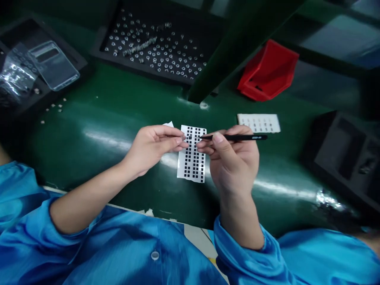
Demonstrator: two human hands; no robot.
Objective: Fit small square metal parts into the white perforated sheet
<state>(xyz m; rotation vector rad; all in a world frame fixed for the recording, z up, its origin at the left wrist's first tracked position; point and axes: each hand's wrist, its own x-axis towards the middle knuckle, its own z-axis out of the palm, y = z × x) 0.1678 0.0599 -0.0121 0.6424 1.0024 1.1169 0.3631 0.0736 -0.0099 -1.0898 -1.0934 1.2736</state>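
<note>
While my right hand clamps black tweezers over the square-dotted white sheet on the table, I should steady them beside my left hand, fingertips together, contents unclear.

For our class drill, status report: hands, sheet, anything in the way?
Right hand gripping black tweezers. Left hand near their tip, hold unclear. White sheet of black squares underneath. Hands, tweezers partly cover it.

White sheet partly hidden behind left hand and right hand, black tool partly covered by the latter, black tray cropped at top, dark box cropped at right
</note>
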